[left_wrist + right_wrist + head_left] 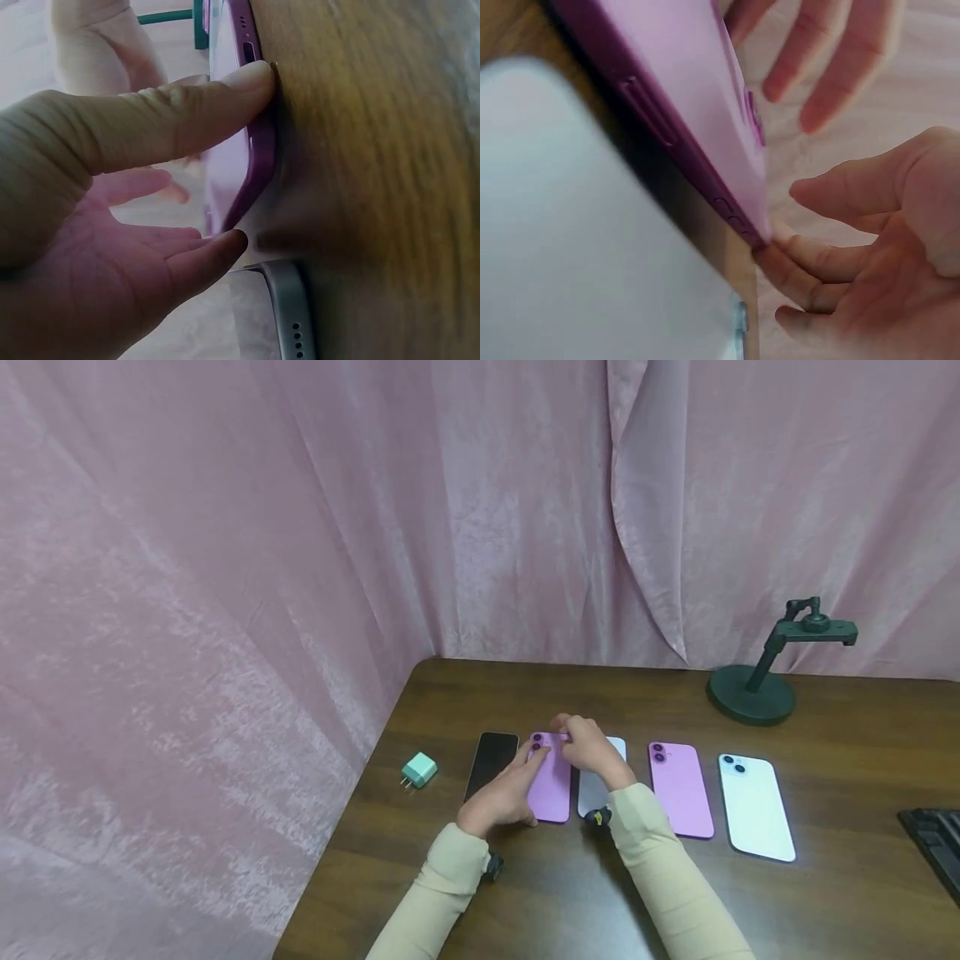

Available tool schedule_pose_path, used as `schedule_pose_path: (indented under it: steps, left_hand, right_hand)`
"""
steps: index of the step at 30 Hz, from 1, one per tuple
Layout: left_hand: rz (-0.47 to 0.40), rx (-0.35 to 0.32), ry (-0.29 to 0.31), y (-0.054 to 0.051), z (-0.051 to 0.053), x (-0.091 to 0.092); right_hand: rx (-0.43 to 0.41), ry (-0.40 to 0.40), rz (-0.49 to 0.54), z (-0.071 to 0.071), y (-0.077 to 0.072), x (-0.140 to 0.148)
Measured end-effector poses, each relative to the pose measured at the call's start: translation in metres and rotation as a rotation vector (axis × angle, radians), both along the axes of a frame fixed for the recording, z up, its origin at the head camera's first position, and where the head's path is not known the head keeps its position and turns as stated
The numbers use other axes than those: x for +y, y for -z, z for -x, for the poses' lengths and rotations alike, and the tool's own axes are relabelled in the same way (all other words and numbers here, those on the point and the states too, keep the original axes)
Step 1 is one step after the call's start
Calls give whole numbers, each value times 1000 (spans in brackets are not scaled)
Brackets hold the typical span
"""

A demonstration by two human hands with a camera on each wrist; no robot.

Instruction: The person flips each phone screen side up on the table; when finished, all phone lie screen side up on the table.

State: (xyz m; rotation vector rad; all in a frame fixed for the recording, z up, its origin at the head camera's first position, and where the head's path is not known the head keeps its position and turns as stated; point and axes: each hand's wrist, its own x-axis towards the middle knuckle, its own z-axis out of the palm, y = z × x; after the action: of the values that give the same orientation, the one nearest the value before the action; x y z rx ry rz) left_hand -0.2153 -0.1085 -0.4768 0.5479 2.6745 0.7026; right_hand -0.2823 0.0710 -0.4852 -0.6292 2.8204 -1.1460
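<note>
A purple phone (550, 789) lies back up on the table between my two hands. My left hand (504, 795) spreads over its left side; in the left wrist view the straight thumb (202, 105) touches the bottom edge by the charging port. Its other fingers (832, 64) hover near the camera bump, apart from it. At the top right corner, my right hand (592, 750) touches the phone's edge with its fingertips (774, 259), thumb held away. Left of it lies a dark-screened phone (492, 758); a pale phone (591, 792) is partly hidden under my right wrist.
Farther right lie a second purple phone (682, 789) and a white phone (757, 810). A mint charger plug (419, 769) sits near the table's left edge. A dark green stand (752, 695) rises at the back right, and a black object (937, 839) is cut off at the right.
</note>
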Motion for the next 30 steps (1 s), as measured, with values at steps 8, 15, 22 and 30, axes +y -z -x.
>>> schedule_pose_path:
  steps: [8, 15, 22, 30]
  left_hand:
    - [-16, 15, -2, -1, 1, -1]
    - [-16, 35, 29, 3, 6, -5]
    - [-56, 20, 46, 2, 8, -11]
    - [-64, 2, 53, 2, 7, -10]
  right_hand:
    - [-27, 35, 103, 2, -5, 2]
    - [-114, 54, 162, 1, -5, 4]
    - [-130, 30, 151, -1, -9, 6]
    - [-139, 21, 111, -6, -9, 8]
